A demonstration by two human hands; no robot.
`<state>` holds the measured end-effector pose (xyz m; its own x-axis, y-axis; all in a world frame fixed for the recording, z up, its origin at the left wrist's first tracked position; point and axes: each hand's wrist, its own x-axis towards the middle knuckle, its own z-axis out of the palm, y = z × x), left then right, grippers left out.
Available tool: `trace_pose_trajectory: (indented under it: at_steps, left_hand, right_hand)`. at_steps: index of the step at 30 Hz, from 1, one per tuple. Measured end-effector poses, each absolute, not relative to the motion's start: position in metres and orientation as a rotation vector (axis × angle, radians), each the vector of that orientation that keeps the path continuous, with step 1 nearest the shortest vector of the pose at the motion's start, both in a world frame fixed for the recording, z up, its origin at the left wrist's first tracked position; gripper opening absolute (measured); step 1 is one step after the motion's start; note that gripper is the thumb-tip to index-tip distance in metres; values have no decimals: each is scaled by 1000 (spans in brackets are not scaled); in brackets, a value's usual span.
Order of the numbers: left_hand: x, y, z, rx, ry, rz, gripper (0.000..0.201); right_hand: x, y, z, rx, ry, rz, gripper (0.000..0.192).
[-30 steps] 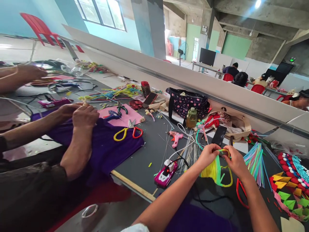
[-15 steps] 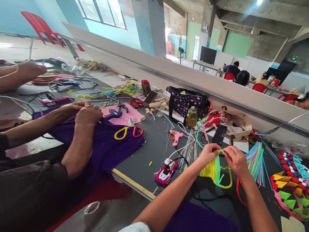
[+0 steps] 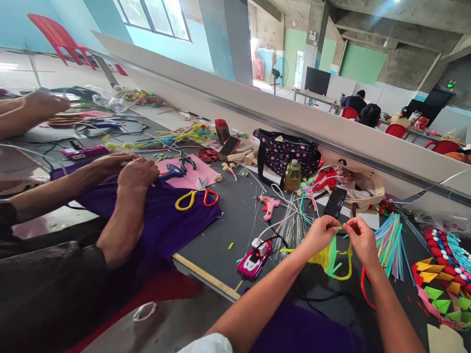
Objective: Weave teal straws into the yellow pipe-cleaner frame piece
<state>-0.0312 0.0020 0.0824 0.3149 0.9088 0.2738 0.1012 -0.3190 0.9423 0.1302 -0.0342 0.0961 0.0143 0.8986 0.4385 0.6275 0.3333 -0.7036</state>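
Bright daylight from the windows (image 3: 154, 17), soft shadows, wide-angle bending at the edges.

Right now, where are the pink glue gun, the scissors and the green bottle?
Pink glue gun (image 3: 270, 206), head view, on its body.
Scissors (image 3: 196, 196), head view, between blades and handles.
Green bottle (image 3: 293, 176), head view, on its belly.

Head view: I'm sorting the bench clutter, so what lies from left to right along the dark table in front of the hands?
Yellow- and red-handled scissors → pink glue gun → black phone → fan of pastel straws → red and white beaded piece.
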Motion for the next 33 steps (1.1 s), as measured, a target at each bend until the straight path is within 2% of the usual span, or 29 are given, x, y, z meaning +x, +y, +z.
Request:
trace_pose_trajectory:
  at_steps: [3,6,10,13,17,23,26,29,33]
  left_hand:
    - [-30,7,78,1532,833,1092,14]
    - [-29,8,76,1495,787,1104,14]
    - [-29,3,80,1581,842,1130,15]
    - [-30,-3,86,1727,919,1172,14]
    - [-32,-11,95,1917,981,1192,16]
    - [-32,-21,108,2072,953,1181,23]
    - [-30,-21,109,2057,938,1160,23]
    - [-28,-15,103,1933,956,1147,18]
    - [-26,-4,95,1672,886,1098,14]
  right_hand:
    - [131,-40,92,-1257,-1858,33,17]
    - [134,-43,88,-1175,-1978,-174,22]
    - [137,-43,87,-1218,-2035,-299,26]
    - [137,-43,93,-1264,-2072,-281,25]
    - [136,-44,106,-1296,-2052,21,23]
    - [138,-39,114,-1285,-1675,943,31]
    - [140,-38,111,-1263,-1515,1189,37]
    - [143,-40,107,-1298,-1575,1028,36]
    - [147,-45,105,-1322,-1892,430,26]
